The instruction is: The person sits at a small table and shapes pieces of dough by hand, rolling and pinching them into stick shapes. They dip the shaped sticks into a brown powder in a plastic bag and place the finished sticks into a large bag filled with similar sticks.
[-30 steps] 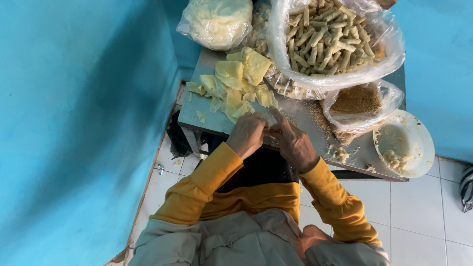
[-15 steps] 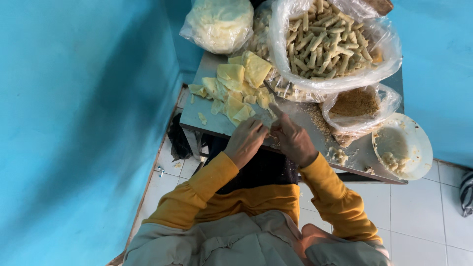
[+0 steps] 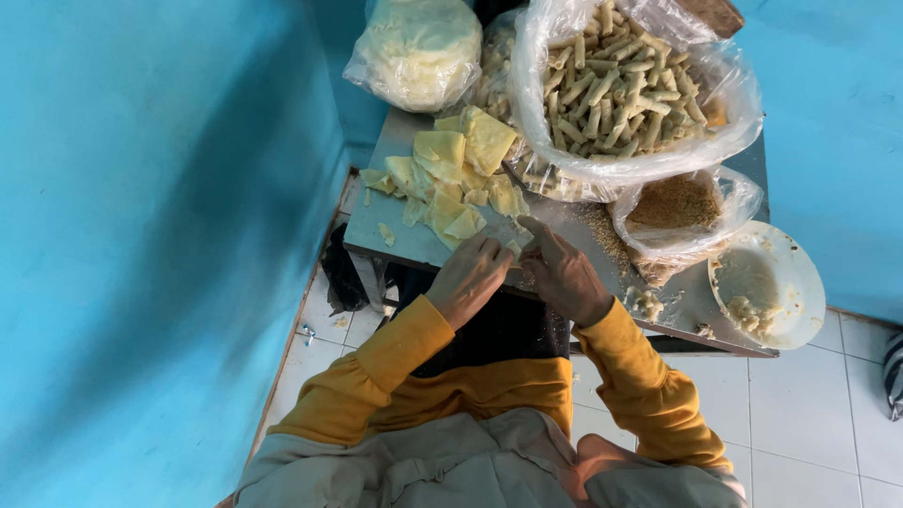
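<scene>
From above, we look down on a blue wall at our left and a grey worktop set against it over a white tiled floor. At the worktop's far end we see a big clear bag of pale rolled sticks, with a knotted bag of pale sheets to its left. Nearer, on the right, a smaller bag of brown crumbs sits just beside a white bowl smeared with filling. A loose heap of yellow wrappers lies on the worktop's left half, near the hands. Both arms wear yellow sleeves.

At the worktop's near edge we see the left hand and the right hand meet, fingers curled inward. Between them shows a small yellow piece, touching both hands and resting just at the heap's near edge. Both grips are closed round it, though the knuckles hide most of the piece and we cannot tell for sure how the fingers pinch it. A few scraps lie apart on the bare worktop to the left.
</scene>
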